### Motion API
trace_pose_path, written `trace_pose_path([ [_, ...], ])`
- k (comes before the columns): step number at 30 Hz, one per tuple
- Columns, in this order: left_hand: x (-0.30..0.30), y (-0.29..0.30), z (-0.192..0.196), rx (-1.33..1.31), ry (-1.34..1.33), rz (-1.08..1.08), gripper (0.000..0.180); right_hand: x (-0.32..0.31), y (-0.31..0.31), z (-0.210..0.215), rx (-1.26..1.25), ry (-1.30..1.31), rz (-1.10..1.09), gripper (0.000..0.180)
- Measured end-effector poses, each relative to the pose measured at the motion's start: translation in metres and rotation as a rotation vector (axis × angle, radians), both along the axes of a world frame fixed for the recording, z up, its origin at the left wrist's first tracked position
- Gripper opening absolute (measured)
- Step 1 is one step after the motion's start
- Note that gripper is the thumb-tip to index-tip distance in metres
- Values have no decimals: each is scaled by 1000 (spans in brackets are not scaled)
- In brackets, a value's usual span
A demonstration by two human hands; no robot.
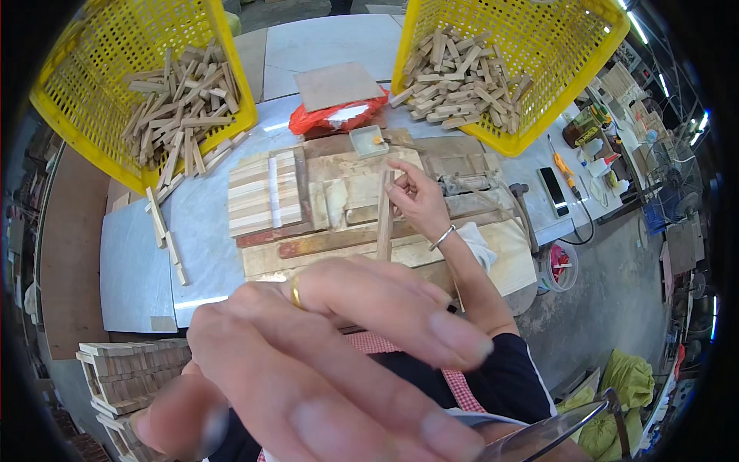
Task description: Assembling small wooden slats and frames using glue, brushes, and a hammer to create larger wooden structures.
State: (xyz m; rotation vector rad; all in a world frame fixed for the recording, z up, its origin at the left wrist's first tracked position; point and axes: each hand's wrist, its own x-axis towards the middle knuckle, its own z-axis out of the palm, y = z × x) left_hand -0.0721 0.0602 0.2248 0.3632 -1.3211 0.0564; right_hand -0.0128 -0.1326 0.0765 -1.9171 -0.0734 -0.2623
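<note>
My left hand (300, 339), a gold ring on one finger, is raised very close to the camera and fills the lower middle. Its fingers are apart and nothing shows in them. My right hand (419, 202), with a bangle at the wrist, pinches the upper part of a narrow wooden strip (385, 223) that stands lengthwise over the work board. Behind my left hand the strip's lower end is hidden. To the left of the strip lies a panel of side-by-side wooden strips (254, 192) with a white line across it.
Two yellow baskets (246, 100) of loose wooden pieces lean at the back. Between them a grey board (339, 85) rests on red plastic. A hammer (523, 208), a phone (553, 191) and an orange-handled corded tool (566, 169) lie at right; stacked wood (131, 369) stands lower left.
</note>
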Motion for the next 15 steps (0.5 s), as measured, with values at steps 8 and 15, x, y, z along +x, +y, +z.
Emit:
trace_pose_path([
  [8, 45, -35, 8, 450, -234, -543, 75, -22, -58, -13, 329, 129, -48, 33],
  [15, 7, -107, -14, -64, -93, -462, 72, -34, -81, -6, 345, 135, -63, 31],
])
